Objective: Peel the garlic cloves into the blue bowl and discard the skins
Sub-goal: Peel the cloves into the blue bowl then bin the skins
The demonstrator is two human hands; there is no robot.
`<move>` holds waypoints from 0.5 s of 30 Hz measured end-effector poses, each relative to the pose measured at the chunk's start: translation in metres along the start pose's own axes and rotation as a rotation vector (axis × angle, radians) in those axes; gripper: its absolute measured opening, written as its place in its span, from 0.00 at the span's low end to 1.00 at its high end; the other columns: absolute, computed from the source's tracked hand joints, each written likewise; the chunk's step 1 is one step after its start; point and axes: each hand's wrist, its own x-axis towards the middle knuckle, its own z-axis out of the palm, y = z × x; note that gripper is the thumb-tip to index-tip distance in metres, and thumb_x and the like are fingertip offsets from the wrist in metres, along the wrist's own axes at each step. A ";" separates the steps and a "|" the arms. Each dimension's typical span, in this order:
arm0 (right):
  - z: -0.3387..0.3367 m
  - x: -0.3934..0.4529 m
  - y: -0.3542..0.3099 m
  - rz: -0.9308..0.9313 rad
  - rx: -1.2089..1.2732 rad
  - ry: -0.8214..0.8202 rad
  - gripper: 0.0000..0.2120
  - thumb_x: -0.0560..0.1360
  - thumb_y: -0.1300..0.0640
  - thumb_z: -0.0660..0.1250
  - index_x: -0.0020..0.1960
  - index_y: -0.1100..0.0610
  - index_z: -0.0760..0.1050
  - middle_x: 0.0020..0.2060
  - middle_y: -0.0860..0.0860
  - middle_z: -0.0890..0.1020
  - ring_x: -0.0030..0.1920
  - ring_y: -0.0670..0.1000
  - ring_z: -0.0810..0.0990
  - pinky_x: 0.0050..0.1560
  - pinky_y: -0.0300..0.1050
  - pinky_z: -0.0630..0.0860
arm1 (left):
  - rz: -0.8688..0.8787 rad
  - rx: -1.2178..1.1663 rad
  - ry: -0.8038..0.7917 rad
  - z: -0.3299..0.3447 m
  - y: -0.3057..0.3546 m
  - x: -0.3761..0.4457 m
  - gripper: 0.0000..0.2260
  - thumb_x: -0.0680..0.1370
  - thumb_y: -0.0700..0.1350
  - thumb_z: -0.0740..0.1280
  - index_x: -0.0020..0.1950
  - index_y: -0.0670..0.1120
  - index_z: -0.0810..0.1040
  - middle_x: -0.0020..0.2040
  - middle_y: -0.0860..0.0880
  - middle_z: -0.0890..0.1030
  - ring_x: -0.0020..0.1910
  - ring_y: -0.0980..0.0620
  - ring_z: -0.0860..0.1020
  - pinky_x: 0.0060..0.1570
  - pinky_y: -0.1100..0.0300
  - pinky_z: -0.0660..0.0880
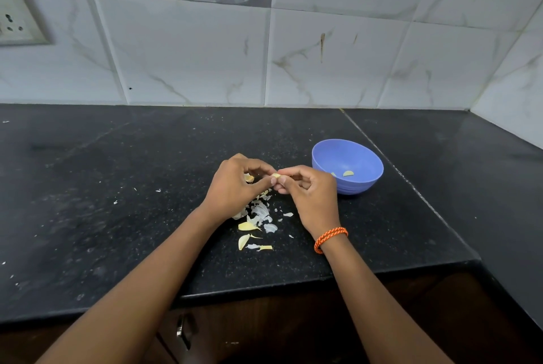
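My left hand (235,184) and my right hand (308,193) meet above the black counter, and both pinch one small garlic clove (276,176) between their fingertips. A second pale piece of garlic (249,178) shows inside the curl of my left hand. The blue bowl (364,158) stands just right of my right hand, with two peeled cloves (348,173) on its bottom. A scatter of white and yellowish garlic skins (258,222) lies on the counter below my hands.
The black stone counter (117,202) runs left and right, with its front edge (323,278) near me and a tiled wall (264,55) behind. A socket plate (14,20) is on the wall at far left. A cabinet handle (183,331) shows below the counter.
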 end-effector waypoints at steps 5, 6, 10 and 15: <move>0.002 0.000 0.003 0.024 0.026 -0.017 0.04 0.80 0.68 0.73 0.53 0.64 0.85 0.42 0.55 0.89 0.42 0.51 0.90 0.47 0.42 0.86 | -0.010 -0.033 0.004 0.001 0.002 -0.001 0.02 0.77 0.46 0.80 0.47 0.53 0.90 0.40 0.58 0.87 0.48 0.56 0.82 0.51 0.57 0.77; 0.002 0.000 0.003 0.030 0.034 -0.015 0.04 0.80 0.68 0.72 0.52 0.65 0.85 0.41 0.56 0.89 0.42 0.52 0.90 0.46 0.41 0.85 | -0.018 -0.056 0.000 0.001 0.003 -0.001 0.02 0.77 0.45 0.80 0.47 0.52 0.90 0.39 0.58 0.87 0.46 0.56 0.82 0.49 0.60 0.76; 0.001 0.000 0.005 0.051 0.064 -0.009 0.04 0.79 0.69 0.72 0.51 0.65 0.85 0.40 0.56 0.89 0.41 0.53 0.90 0.45 0.42 0.85 | -0.040 -0.144 -0.029 0.002 0.009 -0.002 0.04 0.77 0.40 0.79 0.46 0.50 0.91 0.38 0.51 0.87 0.40 0.44 0.84 0.44 0.54 0.80; -0.001 0.001 0.007 0.082 0.111 -0.019 0.04 0.79 0.70 0.71 0.51 0.66 0.85 0.39 0.57 0.89 0.40 0.56 0.89 0.45 0.44 0.86 | -0.062 -0.171 -0.043 0.001 0.010 -0.002 0.02 0.77 0.40 0.80 0.47 0.47 0.91 0.39 0.49 0.88 0.38 0.50 0.85 0.41 0.59 0.81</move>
